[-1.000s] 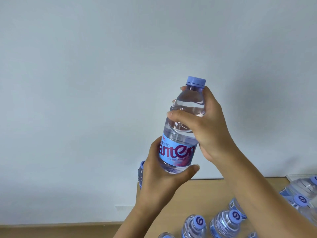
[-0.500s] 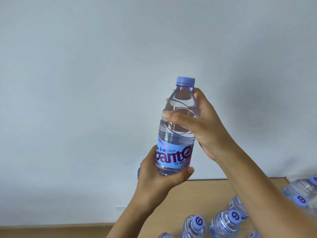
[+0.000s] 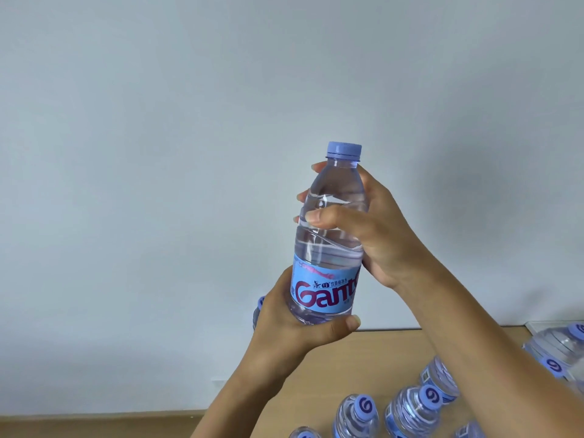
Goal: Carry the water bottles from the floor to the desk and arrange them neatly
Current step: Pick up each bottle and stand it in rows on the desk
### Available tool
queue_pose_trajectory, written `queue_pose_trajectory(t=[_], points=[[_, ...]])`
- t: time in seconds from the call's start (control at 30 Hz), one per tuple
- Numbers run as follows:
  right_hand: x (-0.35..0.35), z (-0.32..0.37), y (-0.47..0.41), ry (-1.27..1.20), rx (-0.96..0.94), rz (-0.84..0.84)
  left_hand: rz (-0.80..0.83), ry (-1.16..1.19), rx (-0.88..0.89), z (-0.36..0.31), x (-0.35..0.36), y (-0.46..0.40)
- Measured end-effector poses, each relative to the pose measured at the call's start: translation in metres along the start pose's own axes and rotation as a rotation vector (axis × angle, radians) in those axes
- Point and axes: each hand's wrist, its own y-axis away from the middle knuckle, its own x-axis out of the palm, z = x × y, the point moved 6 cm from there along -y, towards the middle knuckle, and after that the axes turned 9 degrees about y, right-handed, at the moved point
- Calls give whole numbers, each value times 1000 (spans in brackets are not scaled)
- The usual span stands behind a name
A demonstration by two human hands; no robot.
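I hold one clear water bottle (image 3: 330, 235) with a blue cap and blue label upright in the air above the wooden desk (image 3: 388, 352). My left hand (image 3: 284, 324) grips its base from the left, thumb across the front. My right hand (image 3: 363, 229) wraps its upper body from the right. Several more bottles (image 3: 410, 412) with blue caps stand on the desk below, and others (image 3: 559, 352) stand at the right edge. One bottle (image 3: 257, 311) is mostly hidden behind my left hand.
A plain white wall (image 3: 158, 153) fills the background right behind the desk. A strip of wooden floor (image 3: 94, 426) shows at the bottom left, beyond the desk's left edge. A white object's corner (image 3: 546, 324) lies at the desk's far right.
The bottle has turned in my hands, so the label now shows its first letters, and it has shifted slightly left and down. Both hands keep their hold.
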Motion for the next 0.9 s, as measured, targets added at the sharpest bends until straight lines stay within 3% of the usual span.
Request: queue_pose_trajectory(t=[0.53, 0.73, 0.9], points=[[-9, -16, 1, 78, 108, 3, 38, 22, -46, 15, 0, -4], [-20, -20, 2, 171, 64, 14, 17, -47, -75, 30, -7, -10], [-32, -46, 3, 266, 137, 68, 29, -148, -134, 60, -17, -20]])
